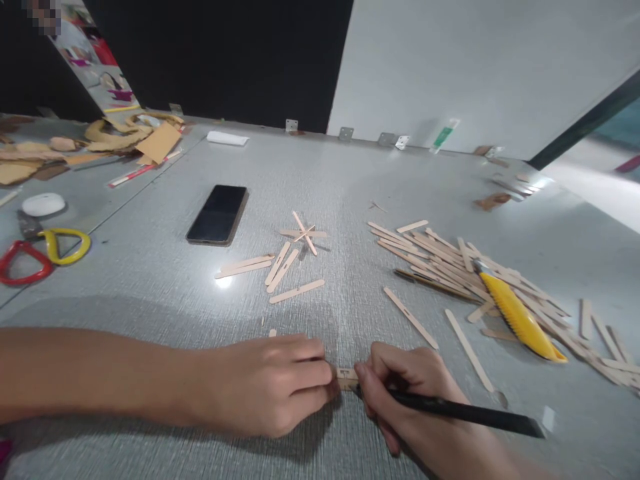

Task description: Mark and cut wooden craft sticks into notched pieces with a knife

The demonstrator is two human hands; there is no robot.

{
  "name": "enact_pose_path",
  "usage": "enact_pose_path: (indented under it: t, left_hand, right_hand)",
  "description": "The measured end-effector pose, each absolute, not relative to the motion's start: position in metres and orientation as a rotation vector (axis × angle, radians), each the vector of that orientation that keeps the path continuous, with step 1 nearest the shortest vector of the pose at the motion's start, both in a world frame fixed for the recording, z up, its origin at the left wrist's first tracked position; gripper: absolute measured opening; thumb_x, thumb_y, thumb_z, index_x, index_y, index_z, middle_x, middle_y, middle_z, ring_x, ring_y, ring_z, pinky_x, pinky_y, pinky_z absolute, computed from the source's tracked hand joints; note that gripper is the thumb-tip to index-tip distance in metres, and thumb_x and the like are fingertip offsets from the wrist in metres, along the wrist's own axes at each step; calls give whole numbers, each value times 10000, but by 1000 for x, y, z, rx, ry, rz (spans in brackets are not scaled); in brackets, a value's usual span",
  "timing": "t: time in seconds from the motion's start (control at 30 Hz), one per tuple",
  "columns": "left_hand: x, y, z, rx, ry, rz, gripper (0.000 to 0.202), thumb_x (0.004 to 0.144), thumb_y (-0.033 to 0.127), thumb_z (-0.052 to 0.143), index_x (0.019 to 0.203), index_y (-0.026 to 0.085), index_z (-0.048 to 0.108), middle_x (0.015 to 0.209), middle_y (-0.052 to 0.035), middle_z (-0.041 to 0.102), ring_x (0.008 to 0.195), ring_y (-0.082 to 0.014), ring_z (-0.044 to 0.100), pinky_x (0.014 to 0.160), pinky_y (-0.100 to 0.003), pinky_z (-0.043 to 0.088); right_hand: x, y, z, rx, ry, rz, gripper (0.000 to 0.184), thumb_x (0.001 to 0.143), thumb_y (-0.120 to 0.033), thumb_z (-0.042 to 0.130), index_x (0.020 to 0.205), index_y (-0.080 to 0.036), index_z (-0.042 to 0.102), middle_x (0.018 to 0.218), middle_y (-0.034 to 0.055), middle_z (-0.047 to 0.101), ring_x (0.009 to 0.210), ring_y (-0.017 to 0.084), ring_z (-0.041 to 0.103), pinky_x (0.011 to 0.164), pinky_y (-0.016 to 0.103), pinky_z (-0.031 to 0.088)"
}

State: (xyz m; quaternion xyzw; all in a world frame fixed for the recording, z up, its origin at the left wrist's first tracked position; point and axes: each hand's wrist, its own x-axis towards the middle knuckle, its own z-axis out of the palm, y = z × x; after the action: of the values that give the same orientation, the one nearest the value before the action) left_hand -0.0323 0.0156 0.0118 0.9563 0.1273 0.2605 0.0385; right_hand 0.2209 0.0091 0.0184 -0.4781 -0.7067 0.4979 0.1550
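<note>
My left hand (270,383) lies low on the grey table (150,280), fingers closed and pinching down a short piece of wooden craft stick (347,377). My right hand (407,393) is curled round a black pen (465,412), whose tip meets the stick piece right beside my left fingertips. The stick piece shows only in the small gap between the two hands. A few loose sticks (280,267) lie just beyond my left hand.
A heap of craft sticks (450,263) spreads at the right with a yellow utility knife (517,317) on it. A black phone (219,214) lies mid-table. Red and yellow scissors (43,253), a white tape roll (43,204) and cardboard scraps (125,137) sit at the left.
</note>
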Motion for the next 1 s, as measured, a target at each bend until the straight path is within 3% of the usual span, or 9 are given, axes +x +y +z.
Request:
enact_pose_path:
  t: [0.17,0.43,1.0]
  left_hand:
    - [-32,16,12,2930,399,813,332,1056,48,446,960,22,763,870,-126,734,785,-209,644,686,-318,599]
    - [-33,15,9,2947,416,752,278,1055,70,488,969,71,752,901,-112,730,832,-196,648,751,-299,606]
    - [-33,16,11,2926,389,778,265,1034,39,495,972,23,751,879,-121,718,825,-212,642,746,-312,596]
  right_hand:
    - [219,8,19,-1366,-2022,1421,464,1069,-427,515,654,-243,417,454,-78,476,360,67,458,392,192,310]
    - [219,10,19,-1380,-2030,1409,458,1061,-416,519,651,-244,411,441,-83,467,355,63,443,392,188,309]
    - [218,9,19,-1385,-2048,1368,463,1067,-409,501,646,-248,396,434,-84,456,352,64,427,392,190,307]
